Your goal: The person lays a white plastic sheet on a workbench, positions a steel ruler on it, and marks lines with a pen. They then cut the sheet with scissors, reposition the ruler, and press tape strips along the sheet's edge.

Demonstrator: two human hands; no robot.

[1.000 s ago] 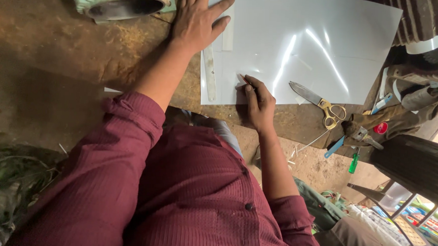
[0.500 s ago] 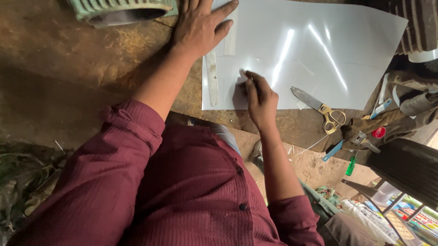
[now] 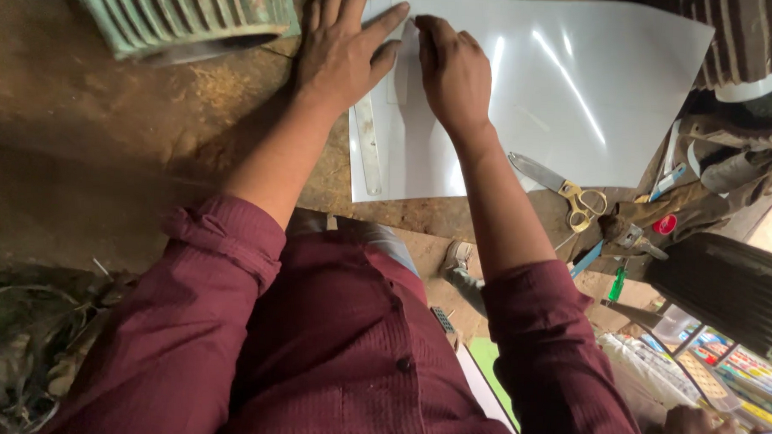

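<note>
My left hand (image 3: 345, 49) lies flat, fingers spread, pressing down on the near-left edge of a glossy white sheet (image 3: 579, 87) and on the top end of a steel ruler (image 3: 369, 148) that runs along that edge. My right hand (image 3: 451, 69) sits just beside it at three o'clock, fingers curled together with the tips down on the sheet against the ruler's line; whether they pinch a marker or scriber I cannot tell.

The sheet is spread on a worn brown tabletop (image 3: 90, 130), reaching from my hands out toward two o'clock. At four o'clock from the right hand, a pair of scissors (image 3: 558, 184) with yellow handles lies half on the sheet's lower edge, blades pointing back toward my wrist. Beyond them, at the tabletop's edge, are a red cap (image 3: 665, 224) and a green-handled tool (image 3: 616, 285).

At ten o'clock from the left hand stands a green ribbed motor housing (image 3: 179, 13). At the frame's lower right corner, another person's hand (image 3: 695, 429) shows.
</note>
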